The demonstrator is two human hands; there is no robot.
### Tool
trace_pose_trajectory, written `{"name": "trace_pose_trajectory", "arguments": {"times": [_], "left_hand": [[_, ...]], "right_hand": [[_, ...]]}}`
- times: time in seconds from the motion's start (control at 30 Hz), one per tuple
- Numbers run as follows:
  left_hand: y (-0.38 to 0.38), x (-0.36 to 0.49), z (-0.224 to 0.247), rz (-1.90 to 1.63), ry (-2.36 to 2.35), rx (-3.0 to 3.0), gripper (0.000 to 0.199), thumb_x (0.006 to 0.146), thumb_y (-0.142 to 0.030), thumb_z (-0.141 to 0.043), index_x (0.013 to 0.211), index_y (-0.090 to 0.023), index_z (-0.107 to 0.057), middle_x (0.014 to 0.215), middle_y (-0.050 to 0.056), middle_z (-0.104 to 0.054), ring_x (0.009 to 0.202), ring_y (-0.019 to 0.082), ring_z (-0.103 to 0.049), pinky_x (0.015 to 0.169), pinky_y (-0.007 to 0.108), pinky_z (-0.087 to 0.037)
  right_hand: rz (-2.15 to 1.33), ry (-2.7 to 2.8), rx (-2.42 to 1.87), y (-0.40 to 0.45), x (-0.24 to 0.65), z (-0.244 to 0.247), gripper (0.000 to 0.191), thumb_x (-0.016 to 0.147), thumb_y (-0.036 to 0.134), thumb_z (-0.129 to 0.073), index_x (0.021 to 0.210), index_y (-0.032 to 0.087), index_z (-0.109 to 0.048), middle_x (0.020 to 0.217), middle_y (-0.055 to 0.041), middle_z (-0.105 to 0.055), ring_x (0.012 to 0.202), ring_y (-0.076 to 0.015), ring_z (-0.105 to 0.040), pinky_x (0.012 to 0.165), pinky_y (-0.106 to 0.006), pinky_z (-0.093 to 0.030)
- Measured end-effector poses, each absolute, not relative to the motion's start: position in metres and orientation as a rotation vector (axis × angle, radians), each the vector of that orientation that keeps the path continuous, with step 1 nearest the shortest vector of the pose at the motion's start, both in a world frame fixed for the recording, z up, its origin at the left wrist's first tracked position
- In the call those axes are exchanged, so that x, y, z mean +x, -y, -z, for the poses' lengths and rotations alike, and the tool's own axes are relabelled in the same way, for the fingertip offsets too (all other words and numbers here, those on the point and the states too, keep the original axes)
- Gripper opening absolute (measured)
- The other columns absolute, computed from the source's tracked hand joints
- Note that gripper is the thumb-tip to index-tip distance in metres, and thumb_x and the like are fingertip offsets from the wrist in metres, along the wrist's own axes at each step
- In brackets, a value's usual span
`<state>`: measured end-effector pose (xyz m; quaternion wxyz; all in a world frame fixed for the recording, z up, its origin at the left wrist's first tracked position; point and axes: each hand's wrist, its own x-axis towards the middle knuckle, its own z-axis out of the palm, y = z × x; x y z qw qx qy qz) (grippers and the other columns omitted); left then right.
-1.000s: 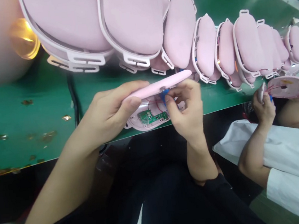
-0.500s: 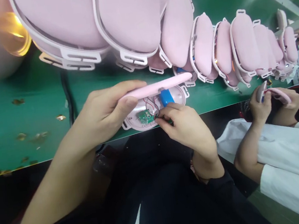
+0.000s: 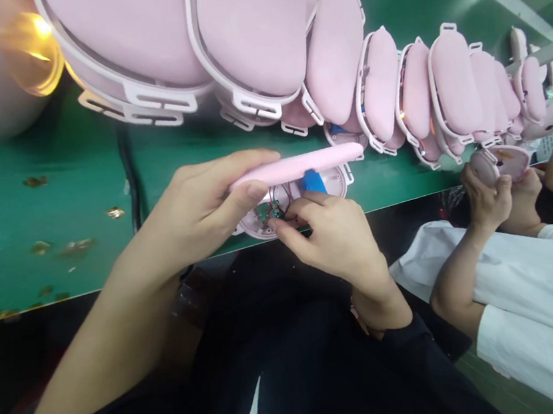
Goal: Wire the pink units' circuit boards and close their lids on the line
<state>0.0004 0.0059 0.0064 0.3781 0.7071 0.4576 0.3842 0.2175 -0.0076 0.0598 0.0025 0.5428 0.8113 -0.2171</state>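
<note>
The left hand [image 3: 210, 205] grips a pink cover [image 3: 296, 164] by one end, thumb on the near side and fingers over the top — the cover is tilted up on edge above an open pink shell [image 3: 337, 183]. The shell lies at the near edge of the green table [image 3: 188, 140]; inside it are a green circuit board [image 3: 267, 212], thin wires [image 3: 282, 195] and a blue block [image 3: 312, 182], which sits just under the cover. The right hand [image 3: 332, 230] reaches into the shell with thumb and forefinger bent close together at the board and wires; whether they pinch a wire I cannot tell

Beyond the cover, a row of pink cases [image 3: 335, 52] stretches off to the right along the table. A black cable [image 3: 129, 175] and some shiny scraps [image 3: 116, 213] lie to the left — and on the right side, a co-worker's hand [image 3: 490, 197] holds another pink piece [image 3: 484, 167]
</note>
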Motion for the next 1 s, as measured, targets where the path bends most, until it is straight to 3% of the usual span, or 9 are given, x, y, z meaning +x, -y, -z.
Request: {"name": "trace_pose_trajectory", "arguments": {"times": [0.13,0.33,0.47,0.67,0.83,1.0], "left_hand": [[-0.005,0.000,-0.006,-0.976,-1.184,1.780,0.048,0.113,-0.060,-0.048,0.135,-0.027,-0.076,0.126,0.002,-0.081,0.104,0.019,-0.076,0.092,0.024,-0.056],[-0.005,0.001,-0.005,-0.954,-1.208,1.741,0.047,0.111,-0.064,-0.047,0.134,-0.034,-0.075,0.118,-0.003,-0.081,0.091,0.019,-0.076,0.087,0.027,-0.058],[-0.005,0.000,-0.003,-0.940,-1.214,1.744,0.054,0.110,-0.071,-0.043,0.132,-0.034,-0.076,0.122,-0.001,-0.081,0.100,0.022,-0.076,0.087,0.029,-0.058],[-0.005,0.001,-0.003,-0.979,-1.159,1.776,0.047,0.112,-0.061,-0.047,0.133,-0.031,-0.076,0.125,0.000,-0.081,0.106,0.021,-0.076,0.094,0.027,-0.057],[-0.004,-0.001,-0.004,-1.016,-1.125,1.798,0.045,0.114,-0.060,-0.047,0.131,-0.031,-0.076,0.125,-0.001,-0.081,0.105,0.019,-0.077,0.090,0.026,-0.056],[-0.003,-0.001,-0.004,-1.019,-1.122,1.774,0.043,0.113,-0.060,-0.048,0.132,-0.034,-0.076,0.125,-0.003,-0.081,0.106,0.020,-0.077,0.092,0.026,-0.056]], "right_hand": [[0.636,-2.580,1.798,0.014,0.215,-0.056,0.052,0.108,0.060,-0.059,0.083,0.021,-0.082,0.081,-0.0033,-0.080,0.071,-0.0157,-0.070,0.065,-0.030,-0.037],[0.480,-2.396,1.865,0.021,0.195,-0.048,0.066,0.102,0.077,-0.059,0.082,0.019,-0.083,0.078,-0.0101,-0.080,0.064,-0.0214,-0.070,0.060,-0.032,-0.037],[0.568,-2.326,1.799,0.018,0.191,-0.050,0.053,0.102,0.070,-0.064,0.092,0.022,-0.084,0.085,-0.0089,-0.081,0.066,-0.0215,-0.070,0.060,-0.033,-0.040],[0.736,-2.333,1.814,0.015,0.190,-0.049,0.033,0.104,0.052,-0.069,0.091,0.024,-0.082,0.088,-0.0036,-0.082,0.073,-0.0189,-0.071,0.063,-0.031,-0.040],[0.596,-2.264,1.924,0.019,0.183,-0.049,0.045,0.100,0.065,-0.069,0.093,0.022,-0.082,0.087,-0.0072,-0.082,0.070,-0.0219,-0.072,0.063,-0.033,-0.044],[0.533,-2.252,1.916,0.025,0.181,-0.053,0.038,0.103,0.055,-0.068,0.095,0.021,-0.081,0.093,-0.0098,-0.083,0.069,-0.0224,-0.073,0.063,-0.034,-0.046]]}}
